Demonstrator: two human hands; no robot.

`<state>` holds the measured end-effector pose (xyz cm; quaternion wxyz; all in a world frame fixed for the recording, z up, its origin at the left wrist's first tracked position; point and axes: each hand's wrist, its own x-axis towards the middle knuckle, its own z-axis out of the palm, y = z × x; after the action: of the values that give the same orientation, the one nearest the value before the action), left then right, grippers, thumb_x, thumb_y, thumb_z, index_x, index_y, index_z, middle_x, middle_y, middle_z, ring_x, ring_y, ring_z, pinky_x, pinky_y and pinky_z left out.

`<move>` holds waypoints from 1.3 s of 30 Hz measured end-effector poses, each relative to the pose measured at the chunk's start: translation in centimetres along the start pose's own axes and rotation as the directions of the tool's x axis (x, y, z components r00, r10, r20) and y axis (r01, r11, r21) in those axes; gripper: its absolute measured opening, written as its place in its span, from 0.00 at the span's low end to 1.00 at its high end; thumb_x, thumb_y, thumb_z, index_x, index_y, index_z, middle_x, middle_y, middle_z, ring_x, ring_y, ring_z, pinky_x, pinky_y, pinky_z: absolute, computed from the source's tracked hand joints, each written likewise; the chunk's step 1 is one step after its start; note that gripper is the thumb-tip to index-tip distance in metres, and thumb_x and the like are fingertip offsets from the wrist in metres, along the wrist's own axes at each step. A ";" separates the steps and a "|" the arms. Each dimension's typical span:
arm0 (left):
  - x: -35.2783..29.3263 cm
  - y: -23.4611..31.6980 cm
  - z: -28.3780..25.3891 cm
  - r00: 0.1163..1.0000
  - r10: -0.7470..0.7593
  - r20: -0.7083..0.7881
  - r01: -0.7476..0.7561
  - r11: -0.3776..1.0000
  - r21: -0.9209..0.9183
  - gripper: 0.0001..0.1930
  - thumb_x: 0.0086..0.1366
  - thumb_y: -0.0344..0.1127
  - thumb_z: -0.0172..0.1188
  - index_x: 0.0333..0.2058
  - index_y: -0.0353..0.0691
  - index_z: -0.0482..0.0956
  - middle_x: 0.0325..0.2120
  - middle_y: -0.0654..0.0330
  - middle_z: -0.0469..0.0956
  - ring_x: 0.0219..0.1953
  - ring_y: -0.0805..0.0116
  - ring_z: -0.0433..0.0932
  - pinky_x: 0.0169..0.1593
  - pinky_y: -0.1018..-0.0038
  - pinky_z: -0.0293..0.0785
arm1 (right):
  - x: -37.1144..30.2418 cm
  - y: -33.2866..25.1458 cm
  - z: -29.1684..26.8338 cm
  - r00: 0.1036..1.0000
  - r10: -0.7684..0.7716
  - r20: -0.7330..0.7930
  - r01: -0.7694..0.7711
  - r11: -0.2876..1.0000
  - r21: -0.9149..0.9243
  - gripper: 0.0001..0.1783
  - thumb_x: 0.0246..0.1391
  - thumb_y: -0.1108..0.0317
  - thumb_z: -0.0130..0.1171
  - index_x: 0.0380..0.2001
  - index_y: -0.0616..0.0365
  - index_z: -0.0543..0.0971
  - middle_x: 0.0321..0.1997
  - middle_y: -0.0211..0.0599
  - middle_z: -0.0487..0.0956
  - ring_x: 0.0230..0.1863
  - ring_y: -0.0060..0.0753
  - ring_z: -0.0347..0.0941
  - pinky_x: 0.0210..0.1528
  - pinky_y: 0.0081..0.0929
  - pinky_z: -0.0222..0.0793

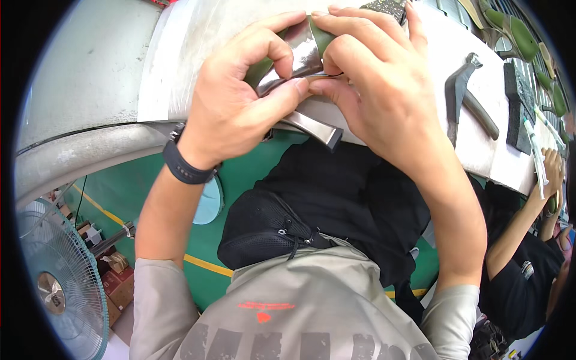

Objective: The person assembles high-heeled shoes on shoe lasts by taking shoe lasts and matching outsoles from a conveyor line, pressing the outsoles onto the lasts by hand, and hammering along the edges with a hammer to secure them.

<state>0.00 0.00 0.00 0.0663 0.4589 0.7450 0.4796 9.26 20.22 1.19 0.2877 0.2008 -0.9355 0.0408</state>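
Both my hands are closed round a green shoe (pixel 327 39) with a shiny silver band (pixel 305 51) across it, held over the white worktable near its front edge. My left hand (pixel 237 99) grips one side, index finger bent onto the silver part. From the other side, my right hand (pixel 384 78) lays its fingers over the green part. The two thumbs almost meet at the lower rim of the band, where a thin edge shows. A silver heel (pixel 313 127) with a black tip sticks out below my thumbs. Much of the shoe is hidden by my fingers.
A hammer (pixel 461 93) and a black block (pixel 517 108) lie on the worktable (pixel 180 57) at right. Beyond are more green shoes (pixel 521 37) and slim white tubes (pixel 536 153), with a co-worker's hand (pixel 552 171) beside them. A fan (pixel 57 288) stands at lower left.
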 end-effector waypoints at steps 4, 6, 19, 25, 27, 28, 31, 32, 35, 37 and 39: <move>0.3 0.1 0.2 0.996 -0.057 -0.067 0.056 0.998 -0.019 0.09 0.58 0.22 0.64 0.30 0.38 0.72 0.67 0.45 0.72 0.66 0.56 0.73 0.68 0.64 0.65 | 0.7 1.0 0.0 0.993 0.106 -0.043 -0.095 0.974 0.206 0.24 0.41 0.60 0.78 0.40 0.52 0.77 0.56 0.41 0.80 0.61 0.45 0.75 0.66 0.66 0.59; 0.7 0.5 -0.1 0.995 -0.092 -0.035 0.093 0.995 0.030 0.09 0.58 0.25 0.66 0.32 0.38 0.73 0.66 0.47 0.73 0.68 0.56 0.71 0.70 0.63 0.62 | 0.3 1.6 -0.1 0.980 0.189 0.060 -0.198 0.950 0.243 0.28 0.42 0.56 0.79 0.45 0.52 0.79 0.58 0.41 0.79 0.63 0.43 0.74 0.66 0.65 0.59; 1.4 -0.2 -0.6 0.999 -0.051 -0.001 0.051 0.997 0.053 0.08 0.57 0.26 0.65 0.31 0.37 0.72 0.66 0.36 0.70 0.67 0.51 0.72 0.68 0.62 0.65 | 0.3 2.0 1.5 0.982 0.184 -0.027 -0.178 0.972 0.155 0.33 0.39 0.52 0.76 0.52 0.50 0.83 0.58 0.30 0.82 0.63 0.40 0.76 0.73 0.59 0.55; 1.2 -0.7 0.0 0.998 0.026 -0.064 -0.019 0.993 0.120 0.09 0.51 0.26 0.65 0.32 0.36 0.76 0.59 0.35 0.76 0.59 0.41 0.78 0.61 0.59 0.72 | 1.7 1.8 -0.5 0.968 0.235 0.093 -0.250 0.942 0.224 0.31 0.32 0.62 0.81 0.45 0.53 0.84 0.52 0.34 0.84 0.57 0.42 0.78 0.68 0.56 0.61; 0.9 -0.6 0.0 0.995 -0.030 -0.091 0.034 0.998 0.045 0.09 0.52 0.26 0.63 0.33 0.36 0.77 0.58 0.36 0.77 0.58 0.41 0.78 0.60 0.59 0.72 | 4.1 1.8 -1.5 0.949 0.266 0.167 -0.298 0.931 0.209 0.30 0.30 0.64 0.81 0.42 0.54 0.83 0.48 0.35 0.84 0.53 0.45 0.78 0.66 0.55 0.63; 0.9 -0.6 -0.1 0.994 -0.080 -0.080 0.081 0.997 0.009 0.13 0.52 0.25 0.62 0.39 0.35 0.77 0.58 0.39 0.77 0.58 0.43 0.79 0.60 0.58 0.72 | 5.5 2.2 -2.1 0.919 0.254 0.302 -0.314 0.934 0.170 0.29 0.30 0.65 0.81 0.42 0.55 0.83 0.47 0.35 0.84 0.52 0.46 0.78 0.66 0.54 0.64; 0.9 -0.3 0.3 0.987 -0.092 -0.135 0.086 0.995 -0.055 0.20 0.53 0.26 0.61 0.47 0.34 0.76 0.58 0.41 0.77 0.57 0.44 0.79 0.61 0.58 0.72 | 6.1 2.9 -2.1 0.882 0.195 0.429 -0.281 0.948 0.147 0.31 0.31 0.62 0.81 0.43 0.56 0.83 0.47 0.36 0.84 0.54 0.48 0.77 0.66 0.50 0.65; 1.0 -0.1 0.0 0.986 -0.088 -0.143 0.081 0.995 -0.058 0.20 0.53 0.26 0.61 0.47 0.34 0.76 0.58 0.41 0.77 0.57 0.44 0.79 0.61 0.58 0.72 | 5.0 3.1 -1.7 0.920 0.175 0.351 -0.249 0.952 0.177 0.33 0.32 0.61 0.81 0.46 0.56 0.82 0.51 0.38 0.83 0.57 0.48 0.76 0.67 0.48 0.64; 1.8 -0.9 -1.0 0.996 -0.093 -0.015 0.092 0.994 -0.056 0.28 0.57 0.26 0.58 0.59 0.31 0.71 0.66 0.44 0.71 0.65 0.57 0.73 0.69 0.64 0.65 | 1.7 4.8 -1.1 0.968 0.143 0.204 -0.180 0.968 0.173 0.42 0.35 0.57 0.82 0.57 0.54 0.80 0.64 0.42 0.78 0.69 0.50 0.69 0.71 0.46 0.63; 2.7 -0.7 -2.0 0.984 -0.076 0.162 0.071 0.997 0.041 0.34 0.58 0.28 0.63 0.65 0.32 0.69 0.66 0.46 0.71 0.65 0.56 0.73 0.70 0.65 0.66 | 0.1 5.8 -1.5 0.971 0.158 0.181 -0.197 0.955 0.222 0.45 0.37 0.58 0.81 0.63 0.51 0.78 0.70 0.42 0.74 0.72 0.52 0.66 0.72 0.48 0.64; 3.9 -0.8 -1.9 0.975 -0.069 0.212 0.056 0.996 0.066 0.38 0.58 0.32 0.69 0.68 0.32 0.67 0.65 0.47 0.72 0.64 0.55 0.74 0.69 0.66 0.66 | 0.2 6.3 -1.7 0.968 0.146 0.202 -0.187 0.961 0.203 0.45 0.39 0.58 0.79 0.65 0.50 0.77 0.70 0.41 0.73 0.73 0.53 0.66 0.71 0.48 0.66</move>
<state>-3.76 1.56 1.72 0.1473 0.4859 0.7616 0.4027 7.47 26.23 2.96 0.1710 0.1544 -0.9615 0.1496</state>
